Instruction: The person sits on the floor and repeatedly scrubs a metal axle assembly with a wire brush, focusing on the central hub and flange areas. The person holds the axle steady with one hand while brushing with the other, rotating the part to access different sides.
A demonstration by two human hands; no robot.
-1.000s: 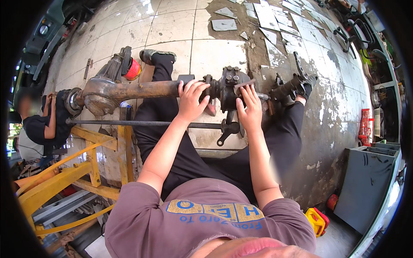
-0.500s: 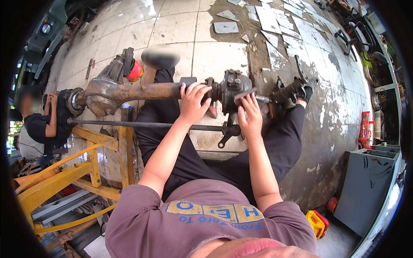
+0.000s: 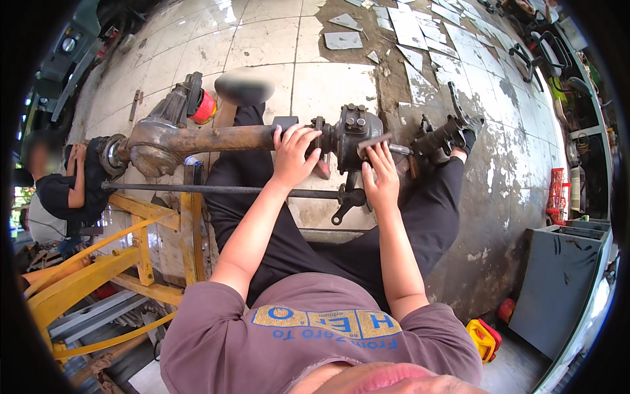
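Observation:
A rusty axle (image 3: 216,139) lies across a yellow stand (image 3: 141,253) in front of me, above my spread legs. Its dark hub end (image 3: 354,128) has bolts on top. My left hand (image 3: 294,156) lies over the axle tube just left of the hub, with its fingers draped on the flange. My right hand (image 3: 382,176) presses a small flat brown abrasive sheet (image 3: 373,142) against the right face of the hub. A thin dark rod (image 3: 223,190) runs below the axle to a lever arm (image 3: 348,203).
Another person (image 3: 62,180) sits at the far left by the axle's other end. A red-capped part (image 3: 205,108) sits behind the axle. Broken floor tiles (image 3: 407,29) lie at the top. A grey cabinet (image 3: 558,279) and a yellow-red object (image 3: 485,338) stand at the right.
My right hand has slid a little down the hub face with the brown sheet. My left hand has stayed on the axle.

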